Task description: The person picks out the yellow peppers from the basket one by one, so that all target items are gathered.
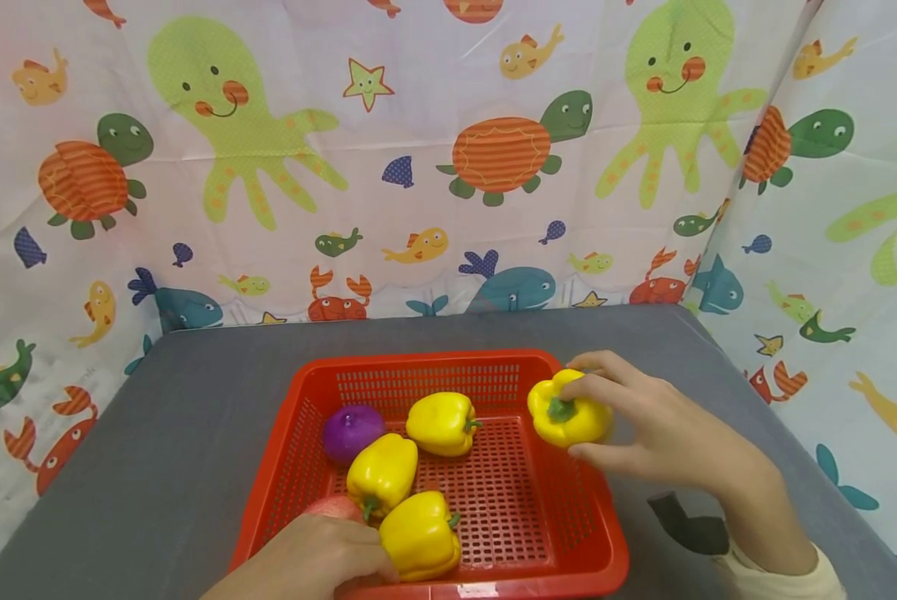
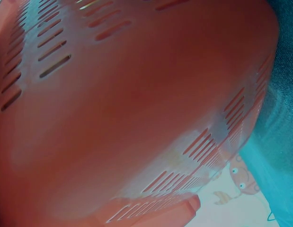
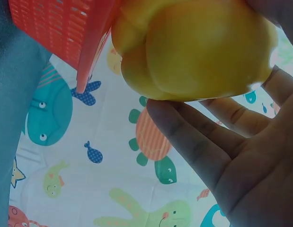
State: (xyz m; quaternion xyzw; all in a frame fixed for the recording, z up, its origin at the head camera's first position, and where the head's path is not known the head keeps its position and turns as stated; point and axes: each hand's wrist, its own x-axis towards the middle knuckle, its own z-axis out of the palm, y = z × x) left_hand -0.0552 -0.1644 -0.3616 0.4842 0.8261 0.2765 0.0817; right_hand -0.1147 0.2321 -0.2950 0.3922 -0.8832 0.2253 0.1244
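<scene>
My right hand (image 1: pixel 636 421) holds a yellow bell pepper (image 1: pixel 572 417) between thumb and fingers, above the right rim of a red plastic basket (image 1: pixel 579 517). In the right wrist view the bell pepper (image 3: pixel 198 52) fills the top, fingers (image 3: pixel 193 144) against its side. At the basket's front left corner, my left hand (image 1: pixel 317 554) grips the rim, its fingertips close to a yellow bell pepper (image 1: pixel 421 537); the thumb is hidden. Two more yellow bell peppers, one in the middle (image 1: pixel 383 475) and one farther back (image 1: pixel 441 423), lie inside. A round pink thing (image 1: pixel 336 507) is partly covered by the left hand.
A purple onion-like vegetable (image 1: pixel 353 433) sits in the basket's back left. The basket stands on a grey table (image 1: pixel 193 417). A curtain (image 1: pixel 418 108) printed with sea animals hangs behind and at both sides. A dark curved patch (image 1: pixel 689 525) shows beside the right wrist.
</scene>
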